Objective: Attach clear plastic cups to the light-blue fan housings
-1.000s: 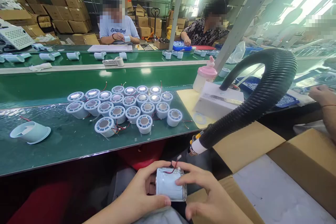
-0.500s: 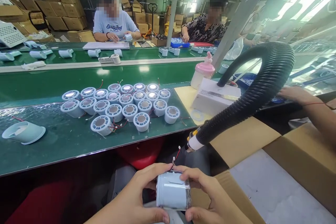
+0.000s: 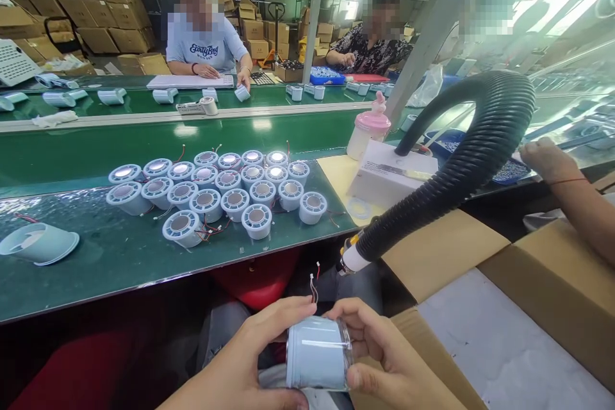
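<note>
A light-blue cylindrical housing [image 3: 317, 352] lies sideways between my two hands, low in the view. My left hand [image 3: 245, 359] grips its left end, fingers over the top and thumb beneath. Around the clear, shiny right end [image 3: 346, 349] of the housing, my right hand [image 3: 384, 352] is closed with bent fingers and thumb. Thin wires [image 3: 314, 291] with small white connectors stick up behind the housing. Just above hangs the nozzle [image 3: 353, 259] of a black corrugated hose [image 3: 461, 166], apart from my hands.
Several round light-blue parts [image 3: 206, 202] with wires stand on the green bench [image 3: 120, 269]; a tilted light-blue cup [image 3: 41, 243] lies left. An open carton [image 3: 542, 269] is at right. Two people work across the conveyor [image 3: 120, 134]; another person's hand [image 3: 548, 160] reaches in at right.
The housing has turned a little in my hands, and its clear end shows more. My right fingers have shifted right. Across the conveyor, a person's hand has moved a light-blue part onto the belt.
</note>
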`<state>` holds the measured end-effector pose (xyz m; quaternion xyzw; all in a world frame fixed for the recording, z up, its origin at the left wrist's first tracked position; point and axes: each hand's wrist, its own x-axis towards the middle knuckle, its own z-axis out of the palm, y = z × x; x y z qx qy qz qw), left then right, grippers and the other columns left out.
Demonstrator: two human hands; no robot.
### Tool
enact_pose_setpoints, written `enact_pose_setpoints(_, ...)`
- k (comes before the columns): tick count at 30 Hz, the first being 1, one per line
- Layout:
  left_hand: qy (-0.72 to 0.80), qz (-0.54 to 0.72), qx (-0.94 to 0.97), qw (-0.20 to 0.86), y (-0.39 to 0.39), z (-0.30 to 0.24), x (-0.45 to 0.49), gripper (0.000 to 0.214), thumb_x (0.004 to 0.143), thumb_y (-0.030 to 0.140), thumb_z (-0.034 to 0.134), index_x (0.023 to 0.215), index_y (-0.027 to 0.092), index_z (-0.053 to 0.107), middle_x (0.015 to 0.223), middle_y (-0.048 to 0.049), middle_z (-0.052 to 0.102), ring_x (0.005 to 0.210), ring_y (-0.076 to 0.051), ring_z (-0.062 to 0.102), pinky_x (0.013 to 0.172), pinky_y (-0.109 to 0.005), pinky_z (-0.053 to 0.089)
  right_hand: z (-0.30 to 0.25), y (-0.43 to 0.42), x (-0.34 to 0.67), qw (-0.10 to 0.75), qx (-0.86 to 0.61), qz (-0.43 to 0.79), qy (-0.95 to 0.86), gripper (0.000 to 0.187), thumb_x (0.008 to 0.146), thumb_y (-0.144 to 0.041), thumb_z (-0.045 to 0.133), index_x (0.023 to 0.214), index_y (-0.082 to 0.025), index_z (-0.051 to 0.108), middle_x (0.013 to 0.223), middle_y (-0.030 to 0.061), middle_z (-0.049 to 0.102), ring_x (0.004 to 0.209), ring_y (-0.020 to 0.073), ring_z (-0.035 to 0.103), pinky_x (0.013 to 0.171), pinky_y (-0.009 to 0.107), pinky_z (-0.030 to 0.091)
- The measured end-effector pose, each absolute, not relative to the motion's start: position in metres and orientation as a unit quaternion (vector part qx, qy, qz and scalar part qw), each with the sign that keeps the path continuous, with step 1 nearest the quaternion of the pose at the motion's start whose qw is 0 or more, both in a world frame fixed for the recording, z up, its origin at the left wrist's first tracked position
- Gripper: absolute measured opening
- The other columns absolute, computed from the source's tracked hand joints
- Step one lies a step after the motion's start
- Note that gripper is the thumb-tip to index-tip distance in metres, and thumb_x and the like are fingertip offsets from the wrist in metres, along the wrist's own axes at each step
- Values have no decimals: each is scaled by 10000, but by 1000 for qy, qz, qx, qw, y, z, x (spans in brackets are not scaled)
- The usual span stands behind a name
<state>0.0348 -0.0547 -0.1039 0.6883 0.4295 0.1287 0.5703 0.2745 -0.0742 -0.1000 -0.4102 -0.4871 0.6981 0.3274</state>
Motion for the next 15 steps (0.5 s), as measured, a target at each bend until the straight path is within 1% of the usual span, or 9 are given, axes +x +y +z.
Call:
enact_pose_setpoints(4, 419, 135, 704, 557, -54, -102, 35, 772, 671, 410, 800, 1362, 394, 457, 1525, -52, 336, 1404, -329, 307, 1168, -554, 219, -100, -75, 272, 333, -397, 740, -429, 588, 701, -625, 716, 1063, -222, 487, 940, 22, 550, 806, 150, 529, 670, 233, 414)
enact_pose_setpoints(9, 401, 145, 723, 544, -54, -100, 34, 767, 689, 389, 792, 1372, 387, 444, 1537, -63, 308, 1402, -334, 312, 1156, -542, 252, -94, -73, 267, 332, -393, 761, -395, 549, 716, -630, 697, 967, -199, 468, 860, -1, 539, 684, 100, 499, 606, 199, 428)
enact_pose_setpoints(12, 392, 146, 724, 549, -54, -101, 33, 765, 691, 381, 793, 1370, 393, 442, 1529, -63, 326, 1397, -332, 323, 1147, -536, 277, -96, -73, 266, 327, -391, 773, -377, 567, 716, -665, 665, 939, -199, 431, 783, -23, 532, 578, 84, 534, 527, 186, 459)
enact_pose_setpoints(15, 385, 150, 720, 558, -54, -102, 32, 768, 692, 353, 797, 1369, 399, 438, 1519, -58, 348, 1394, -323, 331, 1146, -531, 285, -106, -75, 265, 310, -401, 784, -359, 571, 754, -692, 601, 944, -198, 387, 662, -34, 571, 470, 93, 579, 462, 167, 462)
